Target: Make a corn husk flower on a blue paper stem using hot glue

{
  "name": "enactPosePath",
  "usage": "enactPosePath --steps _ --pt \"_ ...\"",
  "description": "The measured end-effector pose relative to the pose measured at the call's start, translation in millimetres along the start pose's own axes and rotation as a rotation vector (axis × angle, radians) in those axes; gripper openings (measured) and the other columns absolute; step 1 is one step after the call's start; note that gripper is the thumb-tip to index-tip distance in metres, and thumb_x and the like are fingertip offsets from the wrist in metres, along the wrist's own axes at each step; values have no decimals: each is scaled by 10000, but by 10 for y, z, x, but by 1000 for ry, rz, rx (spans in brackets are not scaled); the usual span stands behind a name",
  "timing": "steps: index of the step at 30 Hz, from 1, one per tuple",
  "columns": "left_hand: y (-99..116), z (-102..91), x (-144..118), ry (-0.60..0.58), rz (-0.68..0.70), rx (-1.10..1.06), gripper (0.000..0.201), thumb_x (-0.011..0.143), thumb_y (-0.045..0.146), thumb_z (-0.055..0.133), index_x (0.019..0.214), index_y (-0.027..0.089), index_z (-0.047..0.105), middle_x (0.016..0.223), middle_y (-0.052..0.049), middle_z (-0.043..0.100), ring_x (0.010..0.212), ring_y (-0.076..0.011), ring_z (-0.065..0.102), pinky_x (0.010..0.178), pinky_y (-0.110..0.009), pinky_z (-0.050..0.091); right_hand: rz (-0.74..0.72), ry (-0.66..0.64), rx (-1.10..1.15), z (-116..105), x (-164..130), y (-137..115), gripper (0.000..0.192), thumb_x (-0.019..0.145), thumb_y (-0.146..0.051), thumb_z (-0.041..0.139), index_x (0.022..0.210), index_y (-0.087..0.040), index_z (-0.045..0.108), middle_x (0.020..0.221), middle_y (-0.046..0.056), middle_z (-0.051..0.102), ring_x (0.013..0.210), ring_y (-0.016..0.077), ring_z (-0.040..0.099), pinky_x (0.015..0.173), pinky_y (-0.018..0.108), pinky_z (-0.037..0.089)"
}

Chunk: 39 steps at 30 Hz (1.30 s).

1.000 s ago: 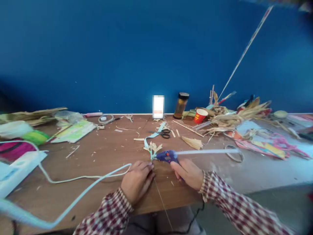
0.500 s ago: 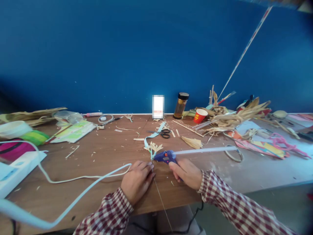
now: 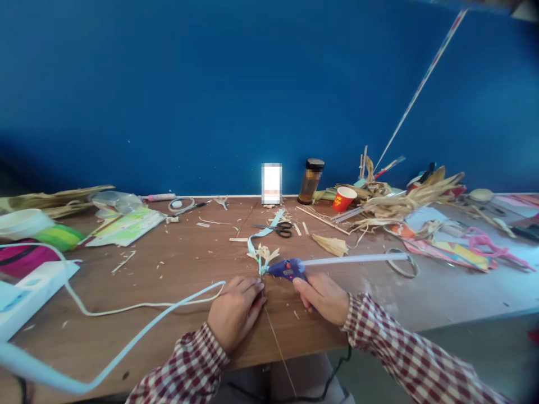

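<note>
At lower centre-right of the frame, the right hand (image 3: 322,297) is wrapped around a blue glue gun (image 3: 285,269), its tip at the base of a pale flower (image 3: 268,255) near mid-frame. At lower centre-left, the left hand (image 3: 238,308) has its fingers close together at a thin wire (image 3: 275,336); whether they pinch it, I cannot tell.

Checked sleeves (image 3: 404,348) (maroon and white)

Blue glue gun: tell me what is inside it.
A long translucent stick runs into the back of the blue glue gun; only its outer length shows. Anything inside is covered and cannot be seen, and the right hand hides part of the gun's outside too.
</note>
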<state>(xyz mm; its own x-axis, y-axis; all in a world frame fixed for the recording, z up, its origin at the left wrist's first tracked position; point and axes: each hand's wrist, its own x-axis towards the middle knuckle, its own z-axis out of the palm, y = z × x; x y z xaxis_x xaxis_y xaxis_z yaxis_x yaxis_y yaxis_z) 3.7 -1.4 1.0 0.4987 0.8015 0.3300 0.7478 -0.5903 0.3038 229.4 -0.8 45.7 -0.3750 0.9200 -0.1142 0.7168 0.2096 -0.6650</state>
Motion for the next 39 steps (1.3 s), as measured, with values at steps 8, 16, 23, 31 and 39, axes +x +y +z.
enactPosePath --steps 8,16,23,31,39 --pt "20 -25 9 8 8 1 229 847 258 477 1022 199 612 1030 -56 647 926 -208 553 799 -348 475 12 7 18 -3 -23 -11 525 925 -429 249 568 -167 531 473 2 583 466 100 550 574 221 393" --pt "24 -27 6 21 17 18 228 842 257 482 1018 208 616 1025 -60 650 915 -210 562 780 -355 483 14 64 20 -17 -45 9 515 928 -421 245 571 -172 520 465 3 570 466 104 552 564 222 390" --pt "24 -27 0 24 17 20 229 838 251 488 1026 208 612 1037 -59 645 921 -215 558 784 -359 482 -2 18 16 -40 -8 -24 487 928 -416 232 635 -167 531 495 7 584 474 105 560 575 224 406" --pt "17 -13 -5 10 9 20 241 843 258 478 1040 209 608 1043 -55 646 928 -214 554 786 -357 477 46 26 104 -45 -75 48 495 917 -456 227 668 -161 537 498 4 580 453 106 556 521 210 405" --pt "28 -16 5 39 19 28 229 825 248 500 1021 217 613 1020 -58 650 914 -212 558 781 -361 475 64 68 173 -98 -126 11 454 908 -454 244 719 -163 537 514 3 578 462 111 549 500 210 403"
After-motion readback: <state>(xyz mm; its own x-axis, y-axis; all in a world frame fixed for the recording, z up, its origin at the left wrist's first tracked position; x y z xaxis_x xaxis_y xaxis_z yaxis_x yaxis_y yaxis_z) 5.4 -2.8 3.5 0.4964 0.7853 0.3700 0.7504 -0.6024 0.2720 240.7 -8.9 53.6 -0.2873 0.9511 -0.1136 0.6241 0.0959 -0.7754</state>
